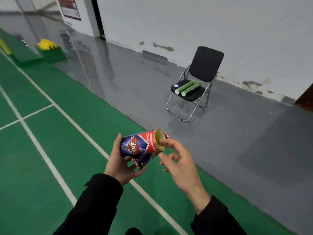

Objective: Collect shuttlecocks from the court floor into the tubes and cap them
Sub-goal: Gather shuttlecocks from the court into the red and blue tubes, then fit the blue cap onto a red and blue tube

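Note:
My left hand (121, 164) grips a red and blue printed shuttlecock tube (141, 145) from below, holding it nearly level at waist height. Its far end points up and right and shows a yellowish cap or opening. My right hand (179, 160) is at that end, its index fingertip touching the rim, the other fingers loosely curled and holding nothing. Two green tubes (188, 88) lie side by side on the seat of a black folding chair (205, 65). No loose shuttlecock shows on the floor.
Green court flooring (50, 150) with white lines lies left and below; grey floor (237, 150) runs to the white wall. A green box with something yellow on it (50, 51) sits at far left, and a dark doorway (98, 16) at the top.

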`<act>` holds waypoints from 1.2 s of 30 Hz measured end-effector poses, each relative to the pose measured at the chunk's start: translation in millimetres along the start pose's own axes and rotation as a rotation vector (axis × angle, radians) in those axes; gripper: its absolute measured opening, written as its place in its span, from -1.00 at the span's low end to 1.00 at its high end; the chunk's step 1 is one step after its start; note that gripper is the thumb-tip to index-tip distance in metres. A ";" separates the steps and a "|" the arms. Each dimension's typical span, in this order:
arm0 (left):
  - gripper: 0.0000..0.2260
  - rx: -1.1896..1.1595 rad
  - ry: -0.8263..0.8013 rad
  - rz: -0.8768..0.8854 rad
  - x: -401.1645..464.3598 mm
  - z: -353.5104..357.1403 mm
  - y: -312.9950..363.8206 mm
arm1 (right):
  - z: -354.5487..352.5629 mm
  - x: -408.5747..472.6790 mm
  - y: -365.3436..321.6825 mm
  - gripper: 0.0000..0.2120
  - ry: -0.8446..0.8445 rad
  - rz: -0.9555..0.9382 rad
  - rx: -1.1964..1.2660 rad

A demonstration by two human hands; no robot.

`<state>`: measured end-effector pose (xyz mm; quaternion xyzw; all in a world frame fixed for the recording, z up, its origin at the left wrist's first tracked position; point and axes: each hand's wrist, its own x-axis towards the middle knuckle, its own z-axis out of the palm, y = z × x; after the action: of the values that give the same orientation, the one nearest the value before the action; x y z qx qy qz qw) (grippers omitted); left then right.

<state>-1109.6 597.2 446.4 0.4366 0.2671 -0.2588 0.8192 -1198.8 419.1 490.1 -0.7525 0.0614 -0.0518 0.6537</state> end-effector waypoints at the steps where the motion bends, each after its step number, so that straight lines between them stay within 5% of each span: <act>1: -0.29 -0.003 0.015 0.002 14.0 7.1 9.7 | -0.5 22.7 2.6 -0.71 -0.022 0.013 -0.021; 7: -0.37 0.059 0.027 0.004 124.4 59.6 66.2 | -1.4 167.7 27.9 -0.74 -0.124 0.092 -0.081; 24: -0.41 0.350 -0.105 -0.047 411.3 255.5 240.7 | -68.4 530.4 40.4 -0.80 0.061 0.214 -0.006; 28: -0.27 0.330 -0.145 -0.148 496.3 307.0 262.0 | -97.7 621.7 68.4 -0.81 0.051 0.213 0.014; 36: -0.38 0.233 -0.103 -0.194 635.3 418.4 334.9 | -159.6 808.9 77.9 -0.78 0.024 0.224 0.035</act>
<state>-341.5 281.3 417.2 0.4867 0.2338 -0.3881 0.7469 -427.6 122.9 433.4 -0.7287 0.1523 0.0115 0.6676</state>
